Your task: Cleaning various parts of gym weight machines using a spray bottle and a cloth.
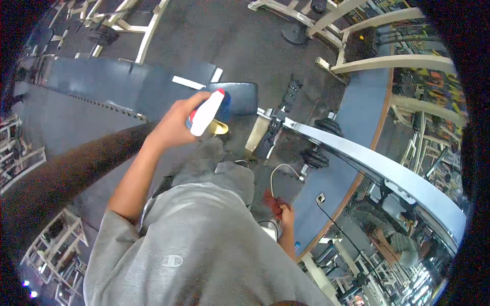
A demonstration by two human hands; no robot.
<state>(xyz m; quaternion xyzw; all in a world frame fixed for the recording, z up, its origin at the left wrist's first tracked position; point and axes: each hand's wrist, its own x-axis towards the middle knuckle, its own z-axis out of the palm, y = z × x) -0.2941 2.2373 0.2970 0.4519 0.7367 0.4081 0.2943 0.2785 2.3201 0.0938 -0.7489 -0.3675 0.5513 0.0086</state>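
Note:
My left hand [174, 122] is wrapped around a spray bottle with a white trigger head [208, 113] and a red nozzle tip. The bottle's blue body is mostly hidden below the head. Just beyond the nozzle is a black padded seat [243, 97] of a gym machine; I cannot tell whether the bottle touches it. Lower down on the right, my right hand [286, 216] grips a crumpled dark red cloth [273, 202]. A yellow object [219, 127], partly covered by the bottle, shows below the seat.
A white curved machine beam [356, 153] runs from near the seat to the right. Black weight plates [314, 158] sit beside it. A pale cable [281, 168] curves over the floor. Cream metal frames [337, 30] stand ahead, and a wall mirror [398, 237] reflects a person and equipment.

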